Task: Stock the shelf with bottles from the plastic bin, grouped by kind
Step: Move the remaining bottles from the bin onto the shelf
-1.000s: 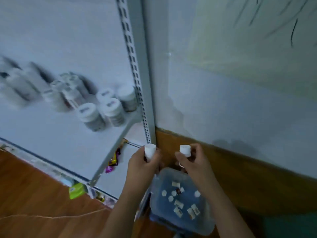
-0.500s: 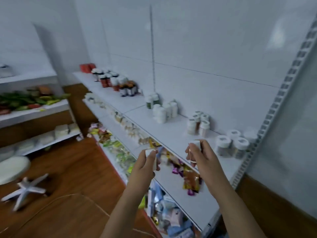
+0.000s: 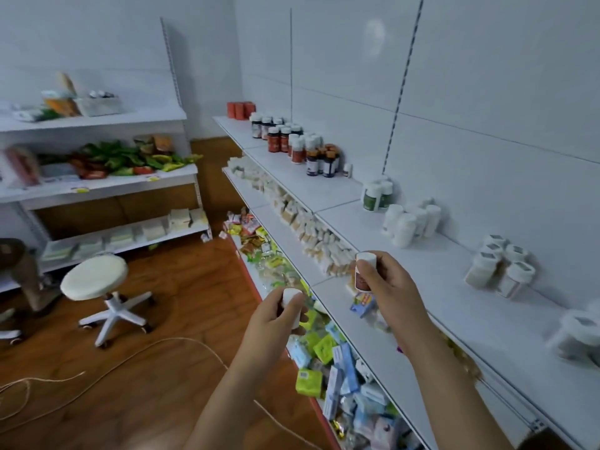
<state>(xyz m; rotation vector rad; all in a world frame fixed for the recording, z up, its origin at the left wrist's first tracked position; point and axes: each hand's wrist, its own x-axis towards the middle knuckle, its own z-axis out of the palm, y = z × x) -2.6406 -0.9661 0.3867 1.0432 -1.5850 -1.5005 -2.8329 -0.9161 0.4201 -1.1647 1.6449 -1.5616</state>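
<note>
I count two white-capped bottles, one per hand. The left hand (image 3: 276, 316) grips one bottle (image 3: 291, 305) in front of the shelf (image 3: 454, 287), cap up, long axis upright. The right hand (image 3: 386, 287) clasps the second bottle (image 3: 364, 271) at the shelf's front edge, upright, brown label showing. One stool (image 3: 97, 280) stands on the floor.

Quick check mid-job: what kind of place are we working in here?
Probably a small shop or pharmacy: white retail shelf with grouped supplement bottles, packaged goods on lower tiers, and produce on another rack.
</note>
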